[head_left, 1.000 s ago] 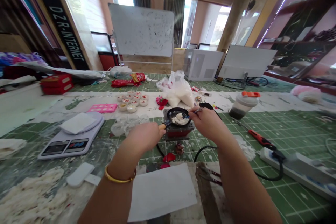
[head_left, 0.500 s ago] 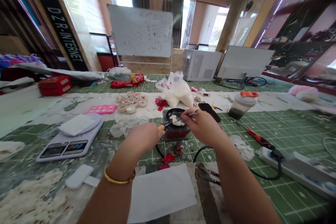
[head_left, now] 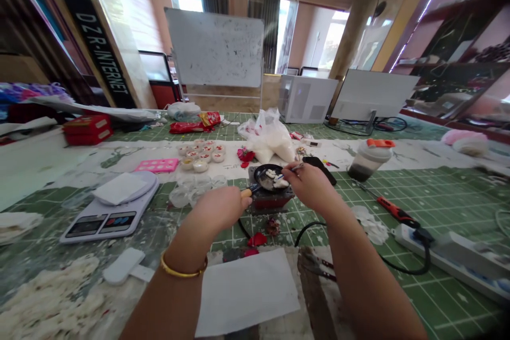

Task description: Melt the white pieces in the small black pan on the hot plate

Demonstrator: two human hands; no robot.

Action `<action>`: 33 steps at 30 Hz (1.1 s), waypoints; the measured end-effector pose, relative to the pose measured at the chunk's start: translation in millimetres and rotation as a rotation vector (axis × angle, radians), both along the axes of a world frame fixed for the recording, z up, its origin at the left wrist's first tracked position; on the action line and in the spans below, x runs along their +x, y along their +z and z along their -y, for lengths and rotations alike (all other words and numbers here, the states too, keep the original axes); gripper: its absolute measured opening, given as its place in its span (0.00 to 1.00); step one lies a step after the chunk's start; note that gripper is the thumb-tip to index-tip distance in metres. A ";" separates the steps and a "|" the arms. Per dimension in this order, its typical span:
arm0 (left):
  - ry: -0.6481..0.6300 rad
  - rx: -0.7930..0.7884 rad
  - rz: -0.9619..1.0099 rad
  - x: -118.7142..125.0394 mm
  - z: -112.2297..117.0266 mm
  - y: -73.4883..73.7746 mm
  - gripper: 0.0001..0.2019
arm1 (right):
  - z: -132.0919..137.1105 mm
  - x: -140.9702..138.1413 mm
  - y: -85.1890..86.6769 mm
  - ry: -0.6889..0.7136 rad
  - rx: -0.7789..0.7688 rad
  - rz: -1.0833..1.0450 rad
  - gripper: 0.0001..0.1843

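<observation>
My left hand (head_left: 224, 206) is closed around the wooden handle (head_left: 246, 192) of a small black frying pan (head_left: 263, 184). The pan rests on a small red-sided hot plate (head_left: 271, 203). White lumps (head_left: 281, 183) lie in the pan, soft or waxy in look. Over the pan's right side, my right hand (head_left: 309, 183) pinches a thin stirring stick (head_left: 295, 168), its tip down among the lumps. Most of the stick is hidden by the fingers. Left of the pan stand several clear empty cups (head_left: 199, 185).
A kitchen scale (head_left: 115, 207) with white paper sits at left. Behind the pan are a plastic bag of white granules (head_left: 271, 141) and several filled cups (head_left: 201, 156). A phone (head_left: 319, 169), a lidded shaker (head_left: 370, 159), a red-handled soldering iron (head_left: 398, 212) and a power strip (head_left: 446, 255) lie right.
My right hand has shifted slightly right with the stick. The white lumps have spread apart and moved toward the pan's right side, baring more of its bottom. My left hand keeps its grip.
</observation>
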State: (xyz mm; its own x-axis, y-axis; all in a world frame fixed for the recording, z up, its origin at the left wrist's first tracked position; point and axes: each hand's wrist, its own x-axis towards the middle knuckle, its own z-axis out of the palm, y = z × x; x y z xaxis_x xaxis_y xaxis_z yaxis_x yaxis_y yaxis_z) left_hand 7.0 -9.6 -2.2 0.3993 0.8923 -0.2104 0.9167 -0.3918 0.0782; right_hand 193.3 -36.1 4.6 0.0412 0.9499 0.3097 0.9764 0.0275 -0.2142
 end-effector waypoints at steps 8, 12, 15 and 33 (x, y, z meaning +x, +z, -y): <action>0.002 -0.004 -0.006 -0.5 2.0 1.3 0.22 | -0.8 1.2 2.1 -0.044 -0.033 0.041 0.15; -0.013 -0.014 -0.009 -0.4 3.9 3.9 0.22 | -4.0 -1.1 -1.5 0.024 -0.029 0.006 0.16; 0.007 -0.004 0.005 -0.6 3.0 2.6 0.23 | -4.1 -0.6 -2.0 0.019 -0.036 0.007 0.17; 0.000 0.005 0.008 -0.4 1.9 0.2 0.22 | -3.8 6.3 -1.6 -0.043 0.019 0.005 0.16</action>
